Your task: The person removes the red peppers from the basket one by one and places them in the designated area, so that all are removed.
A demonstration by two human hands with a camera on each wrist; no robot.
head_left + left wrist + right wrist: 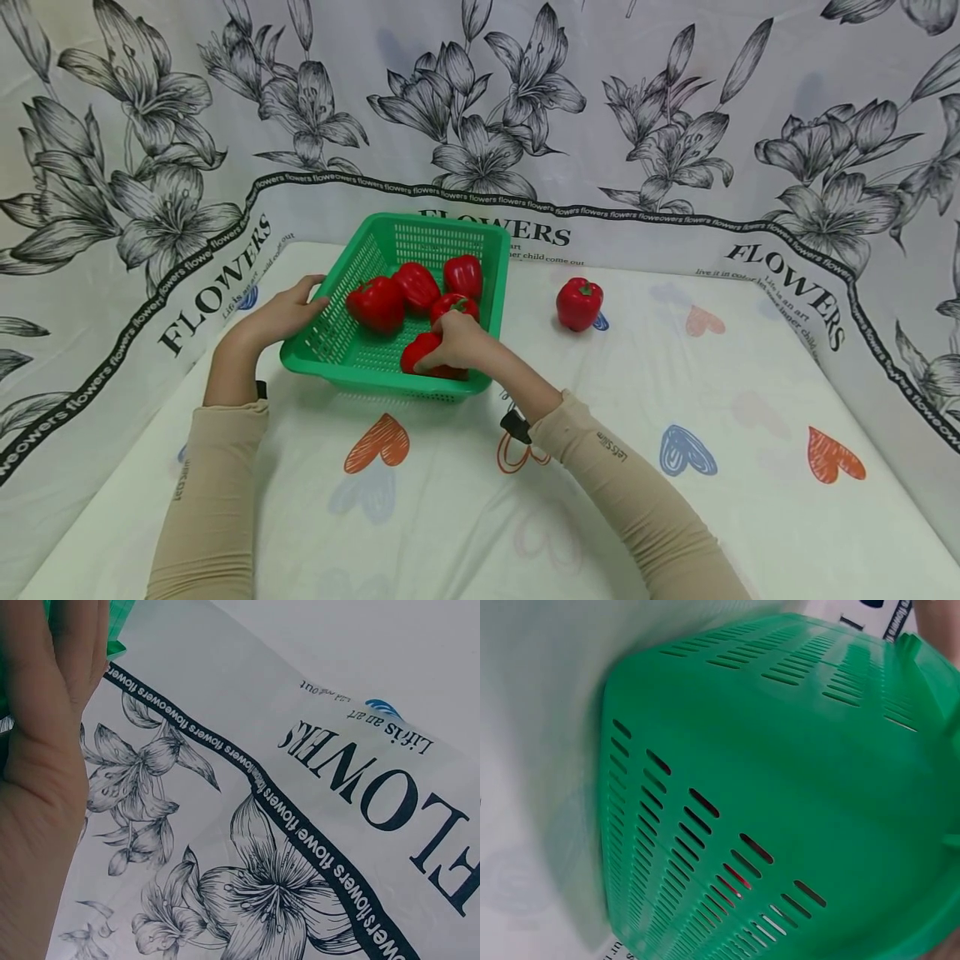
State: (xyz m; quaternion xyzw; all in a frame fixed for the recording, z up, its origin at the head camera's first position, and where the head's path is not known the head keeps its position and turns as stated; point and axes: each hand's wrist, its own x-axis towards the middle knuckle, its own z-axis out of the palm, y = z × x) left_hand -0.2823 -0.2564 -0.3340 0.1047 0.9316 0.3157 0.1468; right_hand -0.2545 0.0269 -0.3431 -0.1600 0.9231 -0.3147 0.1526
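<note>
A green plastic basket with slotted walls stands on the table. Several red bell peppers lie inside it. My right hand reaches over the front right of the basket and grips a red bell pepper low in that corner, partly hidden by the fingers. Another pepper sits just behind that hand. My left hand holds the basket's left rim; in the left wrist view its fingers lie against the green edge. The right wrist view is filled by the basket's outer wall, with red showing through some slots.
One more red bell pepper stands on the table to the right of the basket. A white cloth printed with hearts covers the table. Behind it hangs a white curtain with black flower drawings and lettering.
</note>
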